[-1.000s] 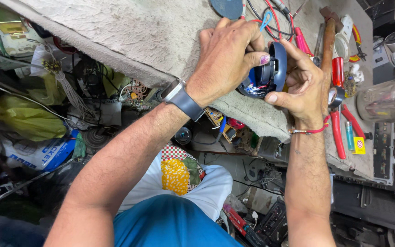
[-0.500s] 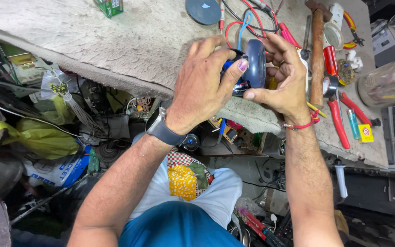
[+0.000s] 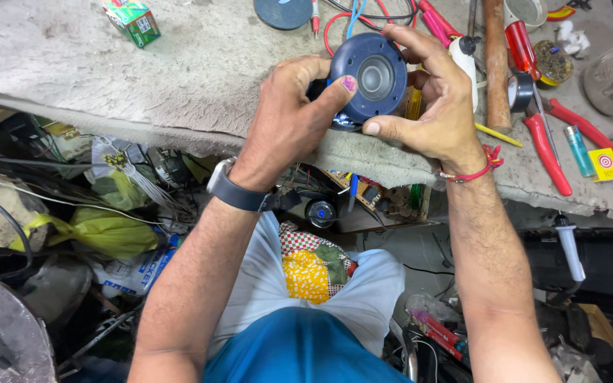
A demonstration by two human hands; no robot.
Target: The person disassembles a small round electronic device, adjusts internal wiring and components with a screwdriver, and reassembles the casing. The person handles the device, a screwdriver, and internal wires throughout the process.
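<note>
A round dark blue speaker unit (image 3: pixel 370 76) with a grey cone at its centre is held upright over the front edge of a grey cloth-covered workbench (image 3: pixel 143 78). My left hand (image 3: pixel 289 120), with a dark wristwatch, grips its left side, thumb pressed on the rim. My right hand (image 3: pixel 438 106), with a red thread on the wrist, cups its right side, fingers over the top. Red and blue wires (image 3: pixel 338 25) run from behind it.
Red-handled pliers (image 3: pixel 551 145), a wooden-handled hammer (image 3: pixel 496 64), a red screwdriver (image 3: pixel 518 39), a lighter (image 3: pixel 578 150) and tape lie to the right. A green box (image 3: pixel 133 21) and a dark disc (image 3: pixel 283 10) sit farther back. Cluttered shelves, wires and bags fill the space under the bench.
The speaker has been turned so its cone faces up towards me. Both hands have shifted their grip around it, staying at the bench's front edge.
</note>
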